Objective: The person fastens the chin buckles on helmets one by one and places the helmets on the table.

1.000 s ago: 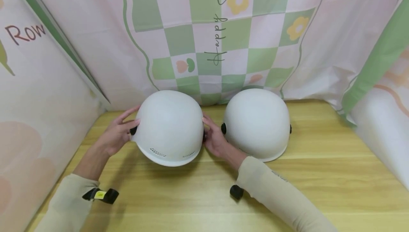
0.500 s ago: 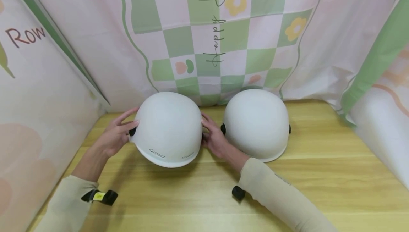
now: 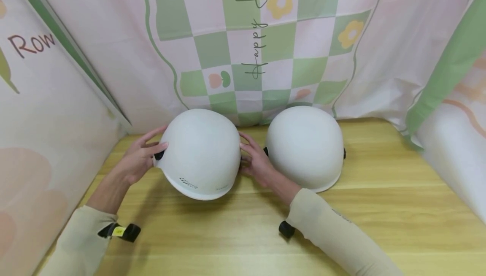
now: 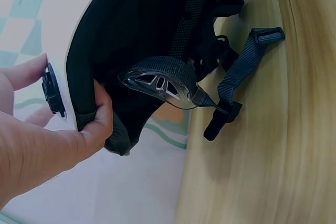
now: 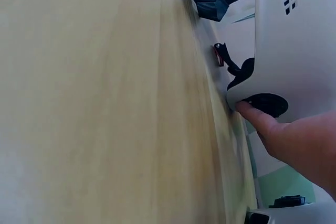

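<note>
A white helmet (image 3: pixel 203 153) with small vent holes above its brim is held between both hands, tilted, its rim above the table. My left hand (image 3: pixel 138 158) grips its left side. In the left wrist view the thumb (image 4: pixel 100 119) hooks inside the padded rim, and the fingers lie outside by a black round fitting (image 4: pixel 52 93). A dark chin strap (image 4: pixel 239 72) hangs from it down to the tabletop. My right hand (image 3: pixel 260 164) holds the opposite side, its thumb (image 5: pixel 257 119) at the rim beside another black disc (image 5: pixel 269 104).
A second white helmet (image 3: pixel 303 149) stands on the wooden table (image 3: pixel 379 208), just right of my right hand. A patterned curtain (image 3: pixel 247 48) hangs behind both helmets. Another printed cloth (image 3: pixel 57 111) borders the table on the left.
The held helmet has turned slightly, so the vent holes on its right show less. My right forearm has shifted a little to the right. The second helmet stays put.
</note>
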A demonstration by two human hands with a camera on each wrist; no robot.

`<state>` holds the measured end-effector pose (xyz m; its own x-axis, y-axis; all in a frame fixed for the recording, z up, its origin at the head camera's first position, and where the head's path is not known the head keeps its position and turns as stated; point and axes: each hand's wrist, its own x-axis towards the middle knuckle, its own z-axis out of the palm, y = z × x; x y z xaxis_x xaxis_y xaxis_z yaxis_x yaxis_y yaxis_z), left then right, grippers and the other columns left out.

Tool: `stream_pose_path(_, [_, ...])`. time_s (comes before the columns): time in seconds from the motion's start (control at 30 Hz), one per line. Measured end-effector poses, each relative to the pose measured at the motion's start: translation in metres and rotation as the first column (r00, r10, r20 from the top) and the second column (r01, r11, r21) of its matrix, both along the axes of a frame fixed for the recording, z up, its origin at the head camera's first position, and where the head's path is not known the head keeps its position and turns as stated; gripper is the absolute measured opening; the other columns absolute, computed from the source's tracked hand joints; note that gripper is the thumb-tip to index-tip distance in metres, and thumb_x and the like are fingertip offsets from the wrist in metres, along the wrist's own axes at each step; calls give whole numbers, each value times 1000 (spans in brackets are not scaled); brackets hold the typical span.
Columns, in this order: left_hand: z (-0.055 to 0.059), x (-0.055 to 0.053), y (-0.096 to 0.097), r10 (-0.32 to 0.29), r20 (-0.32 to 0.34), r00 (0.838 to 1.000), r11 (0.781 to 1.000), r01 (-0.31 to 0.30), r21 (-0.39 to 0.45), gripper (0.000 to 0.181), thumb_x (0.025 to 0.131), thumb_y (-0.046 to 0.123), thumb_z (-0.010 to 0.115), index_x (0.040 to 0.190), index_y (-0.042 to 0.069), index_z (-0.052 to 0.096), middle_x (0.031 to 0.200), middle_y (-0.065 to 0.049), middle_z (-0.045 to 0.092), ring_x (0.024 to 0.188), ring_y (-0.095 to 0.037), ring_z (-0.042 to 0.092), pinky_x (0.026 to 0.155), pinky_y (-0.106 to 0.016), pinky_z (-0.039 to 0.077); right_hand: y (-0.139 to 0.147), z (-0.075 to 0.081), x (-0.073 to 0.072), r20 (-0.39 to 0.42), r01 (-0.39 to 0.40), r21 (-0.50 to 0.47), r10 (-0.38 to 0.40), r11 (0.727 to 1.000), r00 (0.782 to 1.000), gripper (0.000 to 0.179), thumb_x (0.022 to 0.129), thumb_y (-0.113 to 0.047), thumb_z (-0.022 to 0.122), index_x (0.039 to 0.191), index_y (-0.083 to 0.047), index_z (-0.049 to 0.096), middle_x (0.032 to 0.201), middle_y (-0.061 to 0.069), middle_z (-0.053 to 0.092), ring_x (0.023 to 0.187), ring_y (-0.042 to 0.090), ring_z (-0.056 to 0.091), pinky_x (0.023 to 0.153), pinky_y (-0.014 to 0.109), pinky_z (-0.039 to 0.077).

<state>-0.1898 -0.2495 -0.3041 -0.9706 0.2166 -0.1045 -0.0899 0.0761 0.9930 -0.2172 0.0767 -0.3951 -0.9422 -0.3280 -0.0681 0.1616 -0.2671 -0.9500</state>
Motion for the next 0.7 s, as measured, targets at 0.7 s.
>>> stream_pose_path(0.7, [14,-4,19,45,12,999,997,-46,57,58,102,15,68,156,16,45,133,-12,49,98,-12,69,82,-25,59,12,32,6,-457,210,292,-57,933,888,59,94,-11,75,149,-9,54,154,14,42,128,38,51,98,52,53])
